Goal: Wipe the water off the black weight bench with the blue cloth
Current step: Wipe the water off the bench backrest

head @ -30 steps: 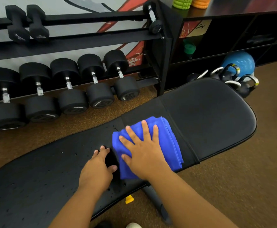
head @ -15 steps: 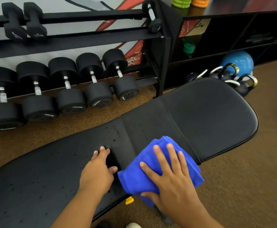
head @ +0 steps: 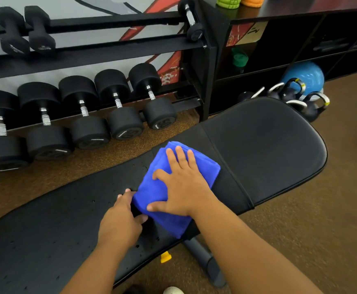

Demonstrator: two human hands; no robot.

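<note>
1. Two hands are working on the black weight bench (head: 268, 145), which is lying across the view from 8 o'clock to 2 o'clock.
2. The right hand (head: 181, 187) is lying flat on the blue cloth (head: 158, 194) with fingers spread and straight; it is pressing the cloth down, not pinching it.
3. The blue cloth is folded and is sitting at the centre of the view, over the seam between the long pad and the wider pad of the bench, with its near corner reaching the bench edge at 6 o'clock.
4. The left hand (head: 122, 221) is resting on the long pad just beside the cloth, at 7 o'clock from it; its fingers are lying relaxed on the pad, with the fingertips touching the cloth edge and holding nothing.
5. Many small water drops (head: 92, 201) are showing on the long pad toward 8 o'clock, while the wide pad toward 2 o'clock is looking dry.
6. I am judging that the wiping step is in progress and only partly done, because most of the wet area is not yet covered.
7. The next move is probably calling for sliding the cloth toward 8 o'clock under steady flat pressure, and the left hand is standing in that way, so it needs to give room.
8. Black dumbbells (head: 122, 115) are standing on a rack at 11 o'clock.
</note>
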